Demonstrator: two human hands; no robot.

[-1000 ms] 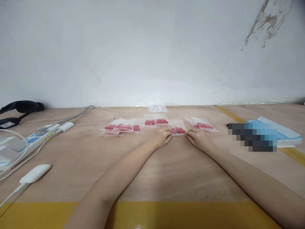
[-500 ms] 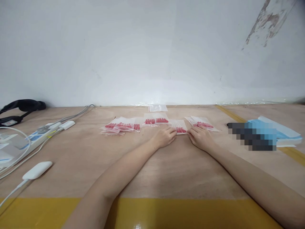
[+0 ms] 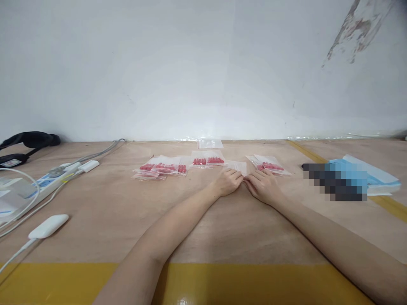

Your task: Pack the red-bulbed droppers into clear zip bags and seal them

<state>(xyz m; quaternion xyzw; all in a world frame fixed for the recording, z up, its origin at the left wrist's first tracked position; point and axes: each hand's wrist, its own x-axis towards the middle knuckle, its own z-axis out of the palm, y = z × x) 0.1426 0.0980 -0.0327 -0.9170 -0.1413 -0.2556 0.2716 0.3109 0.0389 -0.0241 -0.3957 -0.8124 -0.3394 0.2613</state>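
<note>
My left hand (image 3: 227, 182) and my right hand (image 3: 263, 184) meet at the near edge of a small clear plastic bag (image 3: 238, 166), their fingertips pinched almost together. The bag lies on the wooden table, and its lower part is hidden behind my fingers. Just beyond my right hand is a pile of similar bags (image 3: 272, 165) holding red capsules. Farther back and to the left lie more bags of red capsules (image 3: 208, 160) in a pair. A larger heap of filled bags (image 3: 163, 167) rests to the left of those.
Near the wall (image 3: 178, 76) lies a flat clear bag (image 3: 210, 144). On the left are a white power strip (image 3: 47, 184) with cables, a white charger-like piece (image 3: 49, 226) and a black strap (image 3: 32, 142). Blue masks (image 3: 378, 173) lie right, beside a pixelated dark item.
Both hands have come together along the bag's near edge, the left moving right and the right moving slightly left. The red capsules in that bag are now covered by my fingers.
</note>
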